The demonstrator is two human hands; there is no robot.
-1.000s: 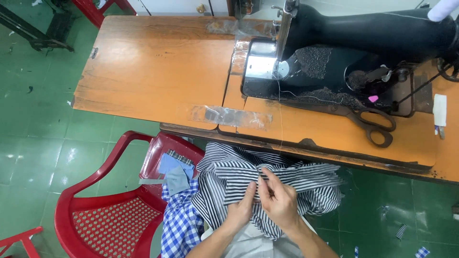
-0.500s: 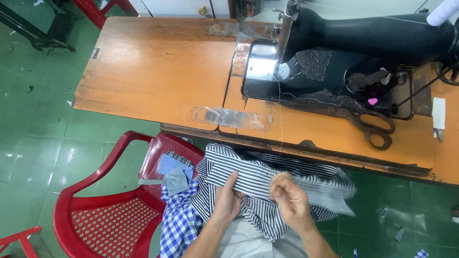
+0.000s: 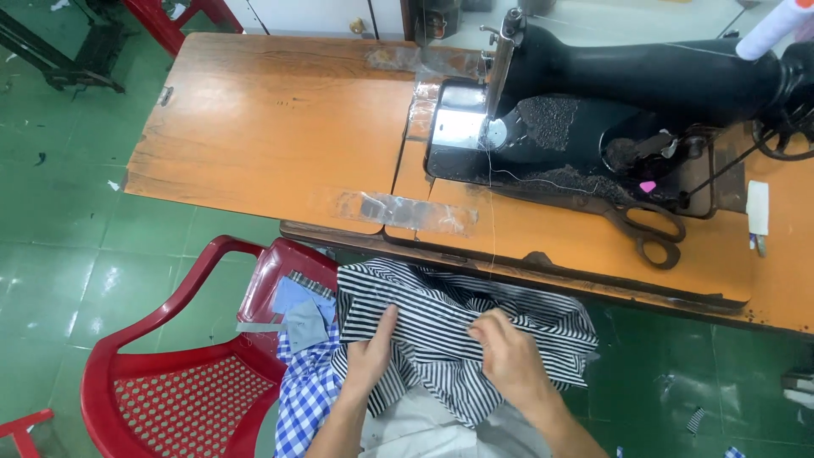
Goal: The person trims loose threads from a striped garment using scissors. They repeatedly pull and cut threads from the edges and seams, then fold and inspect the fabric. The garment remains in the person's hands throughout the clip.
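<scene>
In the head view, both hands work low in the frame, at about six o'clock. The left hand [image 3: 370, 356] lies on a black-and-white striped garment [image 3: 441, 331], thumb raised toward twelve o'clock, with the other fingers curled down into the cloth; it has a fold of the fabric pinched. The right hand [image 3: 509, 360], just beside it at three o'clock, is closed over a bunched ridge of the same garment, fingers wrapped around the fabric. The two hands are near each other but apart, with a band of stripes between them.

The striped garment is crumpled on the person's lap, just below the front edge of the wooden sewing table [image 3: 280, 127], spreading out toward three o'clock past the right hand. Under it, at seven o'clock from the left hand, lies a blue-and-white checked cloth [image 3: 305, 399], and pale grey fabric [image 3: 415, 428] shows between the forearms.

At nine o'clock from the hands stands a red plastic chair [image 3: 170, 382], holding small blue-grey fabric pieces [image 3: 301, 309] on its armrest side. At twelve to one o'clock from the hands, a black sewing machine [image 3: 644, 85] sits on the table. A pair of dark scissors [image 3: 649, 229] lies on the tabletop in front of the machine, at two o'clock from the right hand. The floor is green tile [image 3: 51, 246].
</scene>
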